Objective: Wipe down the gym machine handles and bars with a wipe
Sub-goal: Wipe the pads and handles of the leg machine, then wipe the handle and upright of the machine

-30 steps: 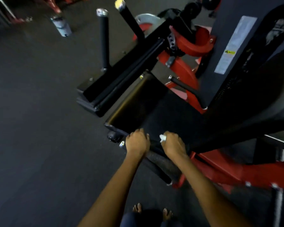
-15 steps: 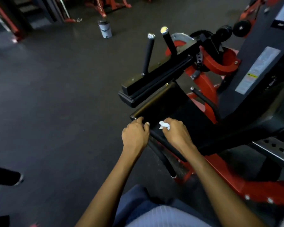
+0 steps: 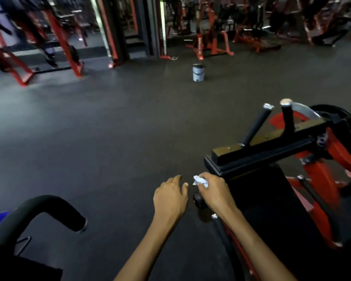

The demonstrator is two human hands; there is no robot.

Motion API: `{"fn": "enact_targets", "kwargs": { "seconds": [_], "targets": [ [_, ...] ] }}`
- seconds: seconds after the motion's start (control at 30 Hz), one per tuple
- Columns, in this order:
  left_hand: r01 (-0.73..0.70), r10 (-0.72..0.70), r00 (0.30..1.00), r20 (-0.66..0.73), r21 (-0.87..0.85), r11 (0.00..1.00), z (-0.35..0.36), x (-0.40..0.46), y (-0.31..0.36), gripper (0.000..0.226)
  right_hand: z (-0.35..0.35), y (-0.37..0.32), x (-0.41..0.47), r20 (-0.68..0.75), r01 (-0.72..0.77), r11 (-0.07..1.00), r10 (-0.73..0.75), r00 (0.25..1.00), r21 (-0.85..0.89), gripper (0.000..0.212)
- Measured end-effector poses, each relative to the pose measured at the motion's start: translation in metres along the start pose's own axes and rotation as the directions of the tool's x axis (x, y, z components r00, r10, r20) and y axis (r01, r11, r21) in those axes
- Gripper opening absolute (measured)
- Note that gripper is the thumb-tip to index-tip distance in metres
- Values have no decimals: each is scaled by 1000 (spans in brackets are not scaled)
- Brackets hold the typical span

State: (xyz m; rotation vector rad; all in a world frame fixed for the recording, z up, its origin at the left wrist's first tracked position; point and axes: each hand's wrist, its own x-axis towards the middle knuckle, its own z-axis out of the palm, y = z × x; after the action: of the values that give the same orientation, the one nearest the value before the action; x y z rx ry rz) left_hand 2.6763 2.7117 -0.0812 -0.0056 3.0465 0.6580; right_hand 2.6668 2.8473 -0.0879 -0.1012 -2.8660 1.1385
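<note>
My right hand point(image 3: 215, 192) holds a small crumpled white wipe point(image 3: 200, 181) in its fingers, just above the black end knob point(image 3: 199, 199) of the machine's low bar point(image 3: 223, 230). My left hand point(image 3: 170, 196) hovers beside it over the floor with relaxed fingers, holding nothing. Two upright black handles point(image 3: 255, 123) with silver caps rise from the black arm point(image 3: 261, 151) of the red and black machine point(image 3: 316, 173) at the right. A thin side bar point(image 3: 316, 196) runs down along the red frame.
A curved black padded handle point(image 3: 39, 211) of another machine stands at the lower left. A grey bucket point(image 3: 198, 72) sits on the dark rubber floor point(image 3: 109, 138) farther out. Red racks and machines point(image 3: 55, 37) line the far side of the room.
The view has lifted from the machine to the gym floor. My left hand has come off the low bar and now hovers free. My right hand still holds the wipe, near the bar's end.
</note>
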Motion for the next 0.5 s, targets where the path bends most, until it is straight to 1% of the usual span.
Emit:
{"fn": "enact_targets", "kwargs": {
  "seconds": [0.07, 0.13, 0.23, 0.3, 0.37, 0.43, 0.5],
  "targets": [
    [57, -56, 997, -49, 8, 998, -11, 4, -16, 46, 15, -14, 15, 19, 72, 997, -73, 997, 35, 9],
    [125, -125, 986, -111, -1, 992, -24, 2, -33, 46, 32, -32, 27, 56, 140, 986, -145, 988, 87, 11],
    [242, -241, 946, -217, -20, 970, -45, -8, -55, 45, 56, -66, 37, 99, 246, 958, -261, 960, 145, 14],
    [320, -320, 899, -300, -51, 946, -59, -17, -70, 44, 71, -92, 41, 141, 319, 926, -349, 926, 200, 13],
    [360, -370, 840, -396, -102, 927, -69, -28, -80, 42, 86, -115, 39, 169, 392, 882, -442, 881, 263, 17],
    [371, -396, 769, -502, -153, 916, -78, -42, -85, 39, 100, -133, 33, 193, 442, 829, -522, 831, 341, 22],
    [363, -385, 686, -618, -168, 917, -82, -54, -87, 35, 109, -150, 26, 201, 465, 773, -585, 786, 431, 25]
  ]
}}
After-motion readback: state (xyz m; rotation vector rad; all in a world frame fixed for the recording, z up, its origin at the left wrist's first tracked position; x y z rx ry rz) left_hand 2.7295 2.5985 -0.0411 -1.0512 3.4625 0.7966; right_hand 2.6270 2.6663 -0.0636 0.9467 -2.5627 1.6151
